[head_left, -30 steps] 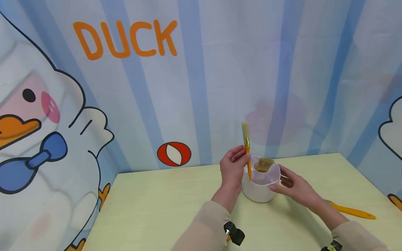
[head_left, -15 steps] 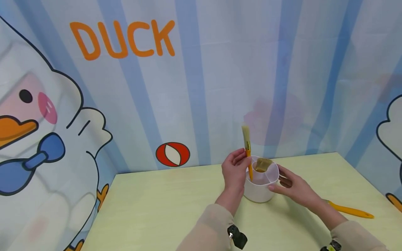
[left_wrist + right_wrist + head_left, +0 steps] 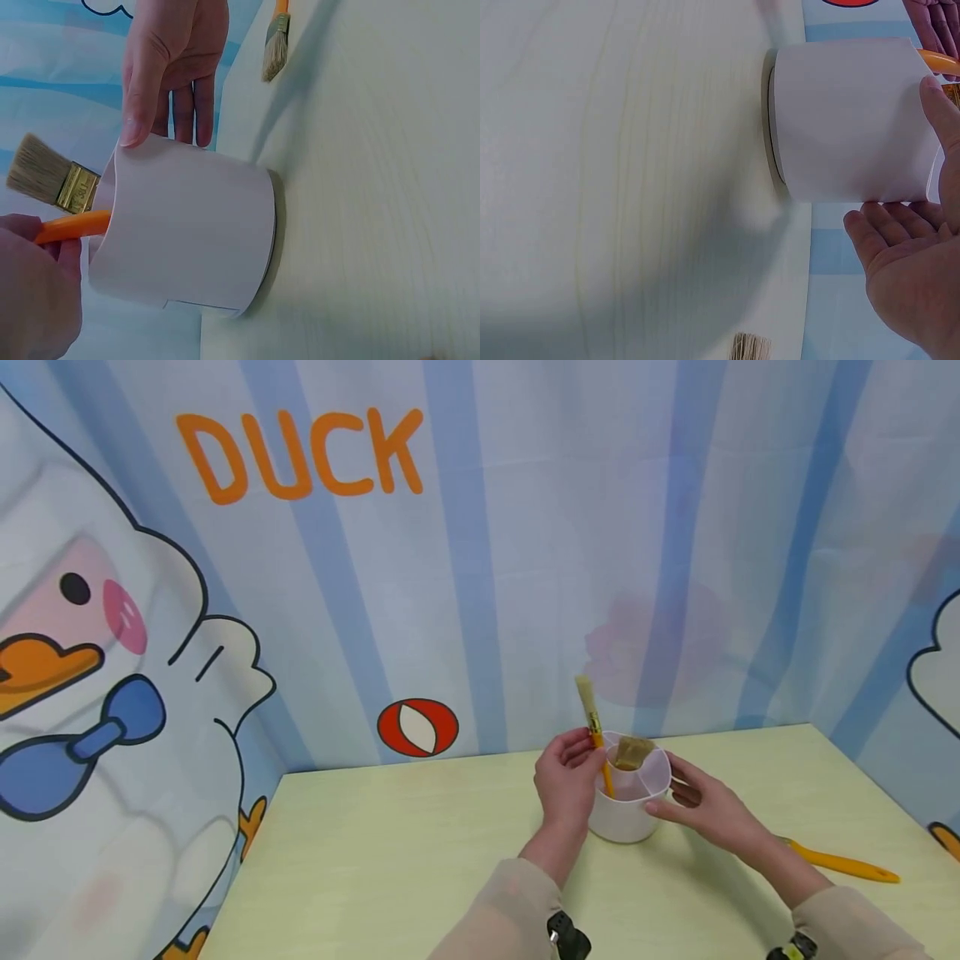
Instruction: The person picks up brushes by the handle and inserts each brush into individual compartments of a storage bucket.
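My left hand [image 3: 566,781] pinches the orange handle of a slim paintbrush [image 3: 587,697], bristles up and leaning left. Its handle end reaches inside the front left of a white round divided holder [image 3: 622,822], which stands upright on the table. Another, wider paintbrush [image 3: 41,171] stands bristles up in the holder, near the round middle compartment. With the thumb on the near rim and fingers along the far right side, my right hand [image 3: 705,806] holds the holder. The wide brush's handle is hidden inside it.
A third paintbrush [image 3: 847,864] with an orange-yellow handle lies on the pale table [image 3: 405,852], right of the holder and partly behind my right forearm. A striped curtain [image 3: 525,568] with a duck print hangs right behind the table.
My left hand has moved down and slightly right, so the slim paintbrush sits deeper in the holder and tilts more to the left. My right hand has stayed on the holder.
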The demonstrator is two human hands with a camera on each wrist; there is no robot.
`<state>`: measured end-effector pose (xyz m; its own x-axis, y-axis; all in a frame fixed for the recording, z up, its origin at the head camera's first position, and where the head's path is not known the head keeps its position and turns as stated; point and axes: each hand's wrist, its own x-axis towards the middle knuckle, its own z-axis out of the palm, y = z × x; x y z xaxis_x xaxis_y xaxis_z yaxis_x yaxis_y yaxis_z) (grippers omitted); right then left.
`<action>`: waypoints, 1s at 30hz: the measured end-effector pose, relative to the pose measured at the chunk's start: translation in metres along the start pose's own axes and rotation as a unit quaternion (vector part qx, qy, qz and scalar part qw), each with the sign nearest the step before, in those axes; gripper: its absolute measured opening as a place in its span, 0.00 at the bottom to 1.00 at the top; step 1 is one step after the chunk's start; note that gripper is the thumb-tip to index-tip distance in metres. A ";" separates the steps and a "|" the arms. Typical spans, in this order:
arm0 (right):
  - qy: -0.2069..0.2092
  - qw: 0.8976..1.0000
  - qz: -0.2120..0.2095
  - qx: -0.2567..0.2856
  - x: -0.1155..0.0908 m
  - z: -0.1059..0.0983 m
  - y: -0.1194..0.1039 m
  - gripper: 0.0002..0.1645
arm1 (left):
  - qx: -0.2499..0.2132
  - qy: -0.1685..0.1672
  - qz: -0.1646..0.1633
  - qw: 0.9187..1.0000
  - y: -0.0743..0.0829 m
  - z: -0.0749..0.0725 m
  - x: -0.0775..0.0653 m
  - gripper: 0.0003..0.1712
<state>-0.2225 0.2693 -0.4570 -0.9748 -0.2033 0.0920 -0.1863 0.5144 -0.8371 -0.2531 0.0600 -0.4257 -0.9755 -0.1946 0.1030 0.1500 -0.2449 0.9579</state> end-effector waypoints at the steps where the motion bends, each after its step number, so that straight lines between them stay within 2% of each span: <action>1: 0.001 1.000 0.000 -0.001 0.000 0.000 0.001 0.58 | -0.001 0.000 -0.001 1.000 0.000 0.001 -0.001 0.14; 7: 0.001 1.000 0.003 -0.006 0.000 -0.001 0.000 0.58 | 0.021 0.012 -0.008 1.000 0.003 0.002 -0.008 0.13; 12: 0.000 1.000 -0.002 -0.001 -0.001 0.000 -0.001 0.58 | 0.040 0.012 0.002 0.999 -0.001 0.001 -0.012 0.12; 23: -0.002 1.000 -0.007 0.002 0.000 -0.001 -0.001 0.57 | 0.042 0.032 0.007 0.999 -0.007 0.001 -0.021 0.11; 30: -0.002 1.000 -0.006 0.003 0.000 -0.001 -0.002 0.57 | 0.050 0.052 0.022 0.997 -0.007 0.002 -0.027 0.10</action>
<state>-0.2225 0.2690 -0.4545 -0.9721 -0.2124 0.0995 -0.1966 0.5065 -0.8395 -0.2284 0.0689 -0.4348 -0.9452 -0.3026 0.1226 0.1709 -0.1387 0.9755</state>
